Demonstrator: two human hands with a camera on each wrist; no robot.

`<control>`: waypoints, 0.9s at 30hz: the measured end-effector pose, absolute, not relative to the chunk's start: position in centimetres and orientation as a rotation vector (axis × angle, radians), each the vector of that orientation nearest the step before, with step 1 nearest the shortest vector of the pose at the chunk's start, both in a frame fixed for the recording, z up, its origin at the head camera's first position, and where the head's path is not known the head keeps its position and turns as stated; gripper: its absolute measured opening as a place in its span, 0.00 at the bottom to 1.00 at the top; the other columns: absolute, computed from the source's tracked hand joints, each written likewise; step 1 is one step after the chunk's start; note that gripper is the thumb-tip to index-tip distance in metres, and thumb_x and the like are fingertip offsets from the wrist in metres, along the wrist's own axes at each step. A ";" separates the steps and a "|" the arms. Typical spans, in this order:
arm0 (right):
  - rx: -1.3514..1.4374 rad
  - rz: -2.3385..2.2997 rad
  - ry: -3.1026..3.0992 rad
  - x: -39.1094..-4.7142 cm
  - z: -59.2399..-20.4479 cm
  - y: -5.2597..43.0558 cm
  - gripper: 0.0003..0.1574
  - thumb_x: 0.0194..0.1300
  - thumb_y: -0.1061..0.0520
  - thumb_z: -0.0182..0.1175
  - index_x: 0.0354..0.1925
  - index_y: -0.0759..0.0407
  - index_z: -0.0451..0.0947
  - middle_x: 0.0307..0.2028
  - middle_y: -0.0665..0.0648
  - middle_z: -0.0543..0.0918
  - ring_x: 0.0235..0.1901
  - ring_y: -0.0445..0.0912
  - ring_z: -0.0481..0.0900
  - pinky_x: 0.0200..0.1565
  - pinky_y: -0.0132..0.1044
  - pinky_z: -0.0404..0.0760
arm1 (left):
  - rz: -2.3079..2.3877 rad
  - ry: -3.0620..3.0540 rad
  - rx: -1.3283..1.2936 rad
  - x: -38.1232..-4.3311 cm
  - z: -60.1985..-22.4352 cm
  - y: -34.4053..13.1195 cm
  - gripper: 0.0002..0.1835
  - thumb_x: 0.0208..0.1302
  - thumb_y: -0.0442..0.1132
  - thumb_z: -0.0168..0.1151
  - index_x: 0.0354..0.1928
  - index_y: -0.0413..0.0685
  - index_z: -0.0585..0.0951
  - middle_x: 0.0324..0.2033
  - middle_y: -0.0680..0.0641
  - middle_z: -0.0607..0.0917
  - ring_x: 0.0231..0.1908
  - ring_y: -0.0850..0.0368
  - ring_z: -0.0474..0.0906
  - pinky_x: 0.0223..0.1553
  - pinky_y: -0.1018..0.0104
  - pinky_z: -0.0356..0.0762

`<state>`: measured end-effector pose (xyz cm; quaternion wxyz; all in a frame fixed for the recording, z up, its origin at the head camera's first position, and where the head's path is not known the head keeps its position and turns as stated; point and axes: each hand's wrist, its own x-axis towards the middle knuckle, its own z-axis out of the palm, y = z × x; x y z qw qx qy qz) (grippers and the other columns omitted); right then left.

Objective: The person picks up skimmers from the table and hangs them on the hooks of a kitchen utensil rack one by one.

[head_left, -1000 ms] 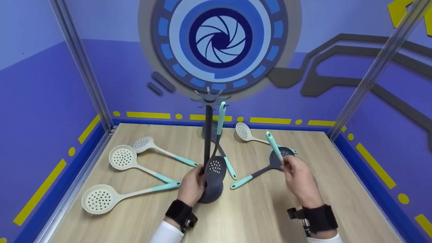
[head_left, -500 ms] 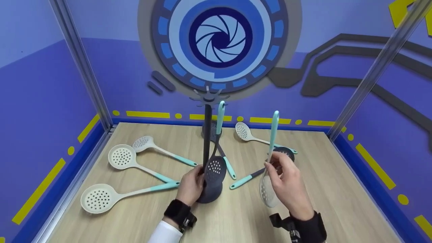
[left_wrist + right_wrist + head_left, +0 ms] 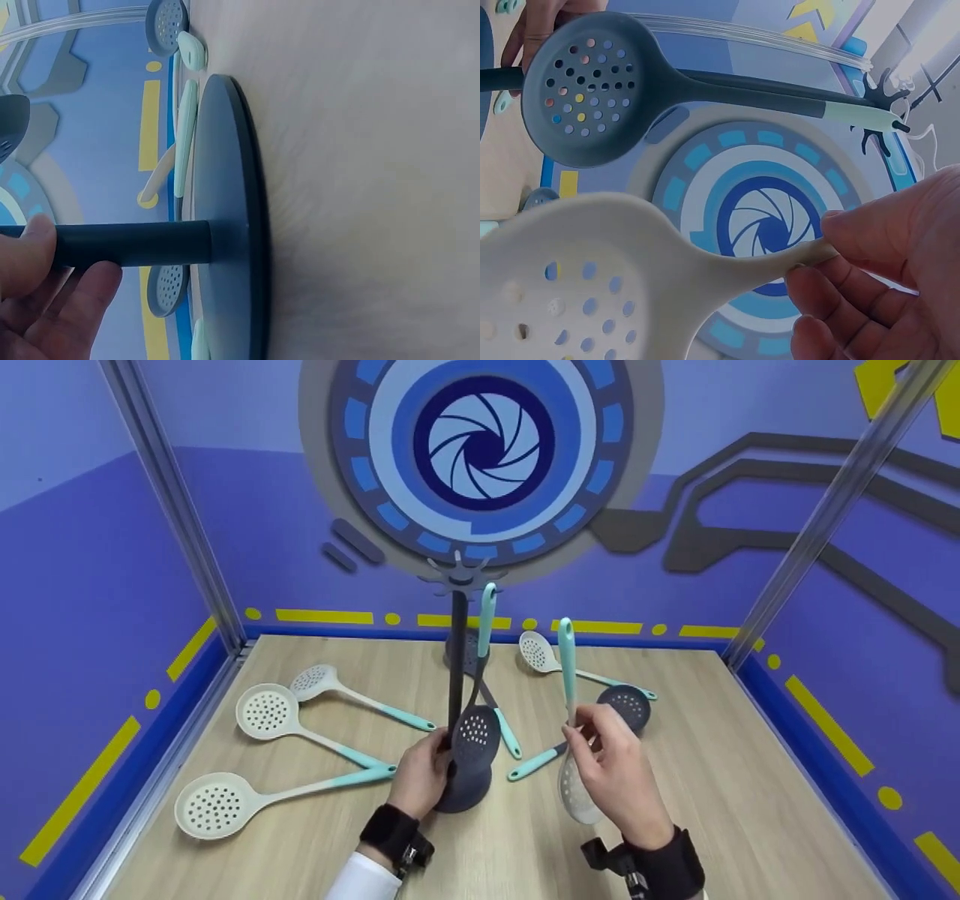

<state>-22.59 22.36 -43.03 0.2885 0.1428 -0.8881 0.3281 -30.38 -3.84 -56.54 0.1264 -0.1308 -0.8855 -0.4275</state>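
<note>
My left hand (image 3: 418, 776) grips the pole (image 3: 457, 660) of a dark utensil stand, low down, just over its round base (image 3: 217, 165). From the spiky hook ring (image 3: 460, 578) at its top hangs a dark skimmer (image 3: 477, 731), mint handle up and perforated bowl down. Right of the stand, my right hand (image 3: 619, 772) pinches a white skimmer (image 3: 652, 255) by the neck between thumb and fingers. Its mint handle points up, and its bowl hangs down, partly hidden behind the hand in the head view.
Several skimmers lie on the wooden table. White ones (image 3: 214, 806) spread at the left, a dark one (image 3: 624, 706) sits behind my right hand, a white one (image 3: 536, 652) is at the back, and another dark one (image 3: 469, 651) lies behind the pole. Blue walls (image 3: 247, 532) enclose the table.
My right hand has brought the white skimmer left toward the stand, its handle swinging upright and its bowl coming into view. My left hand has kept its grip on the pole.
</note>
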 end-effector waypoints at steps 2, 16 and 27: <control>0.370 0.892 -2.373 -22.7 -43.1 22.3 0.12 0.68 0.58 0.63 0.49 0.51 0.77 0.37 0.44 0.77 0.34 0.34 0.73 0.31 0.27 0.76 | -1.244 -2.566 -0.379 -30.4 -56.5 -3.8 0.16 0.70 0.34 0.58 0.58 0.49 0.79 0.49 0.46 0.87 0.51 0.52 0.85 0.53 0.56 0.82; 0.383 0.873 -2.352 -23.1 -43.6 22.5 0.10 0.68 0.58 0.63 0.47 0.52 0.77 0.37 0.45 0.77 0.34 0.34 0.73 0.31 0.27 0.76 | -1.233 -2.524 -0.337 -30.1 -56.5 -3.5 0.17 0.69 0.32 0.59 0.59 0.49 0.79 0.50 0.45 0.87 0.51 0.51 0.85 0.54 0.56 0.82; 0.388 0.893 -2.332 -23.1 -43.6 22.5 0.11 0.66 0.60 0.64 0.46 0.50 0.77 0.36 0.44 0.77 0.33 0.33 0.73 0.31 0.26 0.77 | -1.215 -2.499 -0.339 -29.8 -55.9 -3.4 0.13 0.70 0.35 0.60 0.54 0.53 0.81 0.45 0.50 0.88 0.47 0.54 0.85 0.50 0.57 0.83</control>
